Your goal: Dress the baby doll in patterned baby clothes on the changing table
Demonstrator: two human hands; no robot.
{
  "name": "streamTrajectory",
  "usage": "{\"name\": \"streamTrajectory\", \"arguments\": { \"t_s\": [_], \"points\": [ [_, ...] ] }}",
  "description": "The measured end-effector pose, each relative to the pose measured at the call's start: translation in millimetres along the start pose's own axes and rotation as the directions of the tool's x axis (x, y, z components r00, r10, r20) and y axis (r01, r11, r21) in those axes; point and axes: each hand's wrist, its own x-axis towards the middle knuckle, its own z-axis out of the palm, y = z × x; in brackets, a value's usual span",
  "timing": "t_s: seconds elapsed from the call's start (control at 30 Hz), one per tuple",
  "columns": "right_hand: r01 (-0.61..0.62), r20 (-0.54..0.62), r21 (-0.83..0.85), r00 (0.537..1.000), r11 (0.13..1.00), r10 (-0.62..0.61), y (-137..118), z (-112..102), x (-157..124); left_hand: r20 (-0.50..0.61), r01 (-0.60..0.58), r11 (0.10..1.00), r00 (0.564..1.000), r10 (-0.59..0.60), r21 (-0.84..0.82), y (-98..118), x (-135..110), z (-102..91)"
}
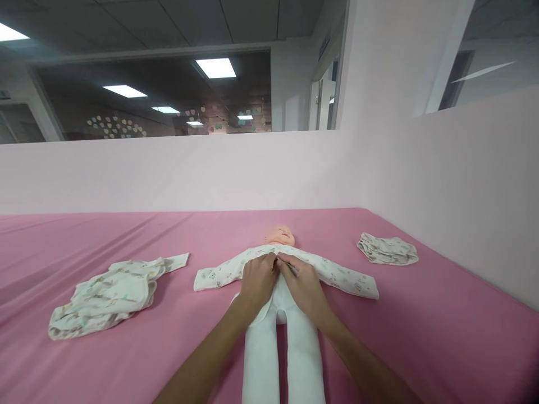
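A baby doll (pixel 281 234) lies on its back on the pink sheet (pixel 421 314), head away from me, its white cloth legs (pixel 261 353) pointing toward me. It wears a white printed top (pixel 337 276) with both sleeves spread sideways. My left hand (pixel 257 280) and my right hand (pixel 304 283) rest side by side on the doll's chest. Both have fingers curled, pinching the front edges of the top where they meet.
A crumpled printed garment (pixel 105 294) lies on the sheet to the left. A small folded printed piece (pixel 387 249) sits to the right near the pale pink wall (pixel 463 196). A low wall runs along the far edge.
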Motion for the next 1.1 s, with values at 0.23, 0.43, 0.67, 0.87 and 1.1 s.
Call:
{"name": "streamTrajectory", "arguments": {
  "t_s": [0.23,0.43,0.67,0.87,1.1],
  "points": [
    [0.033,-0.01,-0.1,0.999,0.994,-0.034,4.2,1.6,-2.2,0.082,0.149,0.943,0.988,-0.13,-0.297,3.0,3.3,-7.1],
    [0.029,-0.025,-0.135,0.999,0.99,-0.033,5.5,3.2,-3.3,0.168,0.247,0.879,0.966,-0.194,-0.407,6.4,1.8,-13.5],
    [0.014,-0.007,-0.128,1.0,0.992,-0.015,3.3,-0.1,-4.1,0.337,0.341,0.631,0.932,-0.132,-0.697,-4.3,2.9,-16.4],
    [-0.073,-0.001,-0.078,0.997,0.994,0.073,9.3,-1.1,-5.9,0.321,0.342,0.61,0.935,-0.148,-0.715,-3.3,7.1,-13.4],
    [0.031,-0.049,-0.209,0.998,0.977,-0.042,14.4,2.7,-4.0,0.233,0.321,0.663,0.947,-0.221,-0.677,-3.2,7.7,-8.0]
  ]
}}
